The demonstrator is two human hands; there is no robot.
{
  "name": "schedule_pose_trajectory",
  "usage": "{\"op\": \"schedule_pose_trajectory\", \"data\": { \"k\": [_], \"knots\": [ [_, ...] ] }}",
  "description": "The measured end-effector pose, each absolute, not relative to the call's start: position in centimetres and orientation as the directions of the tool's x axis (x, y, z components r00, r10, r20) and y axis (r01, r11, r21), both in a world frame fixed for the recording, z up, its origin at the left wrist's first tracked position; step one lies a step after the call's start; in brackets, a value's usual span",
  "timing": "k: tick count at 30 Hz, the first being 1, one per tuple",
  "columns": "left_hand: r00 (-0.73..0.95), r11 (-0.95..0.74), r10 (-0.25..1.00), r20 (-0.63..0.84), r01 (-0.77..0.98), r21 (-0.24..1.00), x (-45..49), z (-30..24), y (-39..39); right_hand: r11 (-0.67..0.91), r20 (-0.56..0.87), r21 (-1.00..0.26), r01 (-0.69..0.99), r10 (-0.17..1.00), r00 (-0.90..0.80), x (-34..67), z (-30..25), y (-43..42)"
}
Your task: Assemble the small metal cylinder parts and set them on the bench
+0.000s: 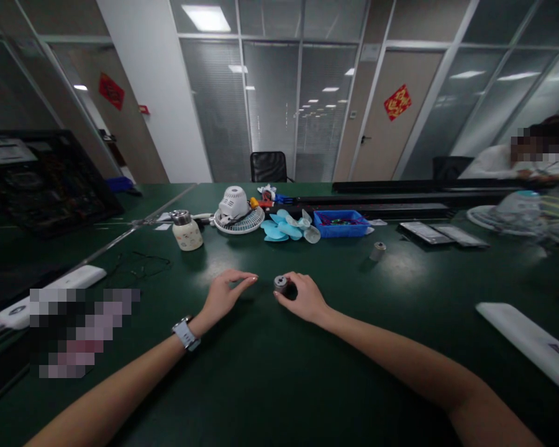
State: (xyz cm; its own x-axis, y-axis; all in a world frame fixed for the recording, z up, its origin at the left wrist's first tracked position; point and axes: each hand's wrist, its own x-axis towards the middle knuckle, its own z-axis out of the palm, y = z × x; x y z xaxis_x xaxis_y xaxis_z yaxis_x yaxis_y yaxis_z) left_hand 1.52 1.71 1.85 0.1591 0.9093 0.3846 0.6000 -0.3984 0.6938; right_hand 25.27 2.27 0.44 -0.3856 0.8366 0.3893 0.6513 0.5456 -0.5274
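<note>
Our right hand [306, 297] grasps a small, grey, metallic cylinder [281, 285], upright on or just above the dark green counter [270, 379]; our left hand [224, 294], apparently empty, hovers nearby. We judge it rigid, dense, slightly slippery, best pinched around its sides.

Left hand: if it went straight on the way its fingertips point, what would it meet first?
The left hand would most likely meet the small grey metal cylinder held by the right hand, though depth is hard to judge from this single view.

Glass partitions [272, 105] behind green table [261, 388]
</note>
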Motion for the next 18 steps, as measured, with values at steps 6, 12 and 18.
{"op": "schedule_pose_trajectory", "data": {
  "k": [6, 12, 18],
  "knots": [
    [0.241, -0.362, 0.932, 0.272, 0.695, 0.621, 0.5, 0.4, 1.5, 0.465, 0.379, -0.541, 0.701, 0.879, -0.291, 27.7, 0.1, 3.0],
    [0.286, -0.390, 0.919, 0.270, 0.753, 0.530, 0.6, 0.3, 1.7, 0.447, 0.374, -0.532, 0.719, 0.886, -0.274, 27.3, 0.0, 3.0],
    [0.164, -0.331, 0.936, 0.312, 0.717, 0.614, 0.3, 0.1, 1.7, 0.445, 0.353, -0.707, 0.551, 0.896, -0.270, 27.5, -0.1, 3.2]
  ]
}}
